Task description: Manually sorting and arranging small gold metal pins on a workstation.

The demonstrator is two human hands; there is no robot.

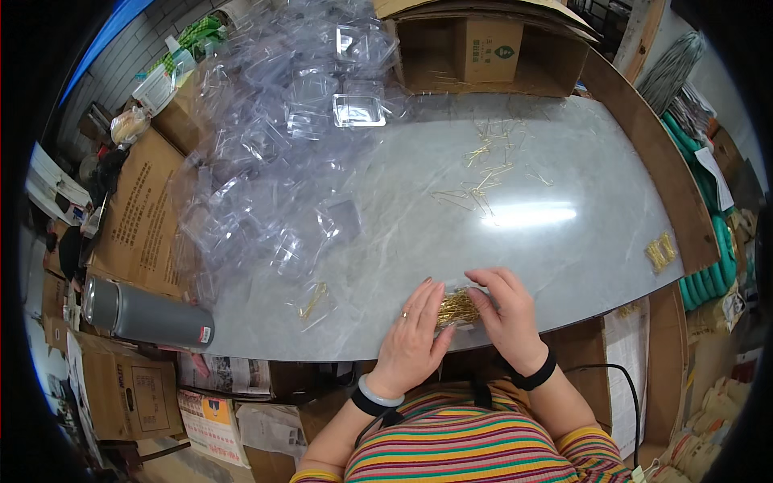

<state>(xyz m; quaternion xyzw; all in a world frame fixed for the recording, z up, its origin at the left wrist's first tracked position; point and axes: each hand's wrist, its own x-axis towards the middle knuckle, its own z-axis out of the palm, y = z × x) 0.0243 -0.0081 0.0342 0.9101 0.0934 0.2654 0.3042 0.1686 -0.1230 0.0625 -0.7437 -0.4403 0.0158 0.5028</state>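
A dense bundle of thin gold wire pins [457, 309] lies between my hands near the table's front edge. Something clear shows along its lower side, but whether that is a plastic box I cannot tell. My left hand [412, 326] presses against the bundle's left side, fingers close together and stretched forward. On the other side my right hand [507, 310] grips it, thumb on the pins and fingers bent over. Loose gold pins [483, 189] are scattered farther back on the grey table [386, 233].
Clear plastic boxes [266, 153] heap up at the left and back. A grey bottle [149, 312] lies at the left edge, near a clear piece with gold pins [314, 302]. Small gold bundles [660, 253] sit far right. A cardboard box [435, 56] stands behind; a brown board [652, 145] borders the right.
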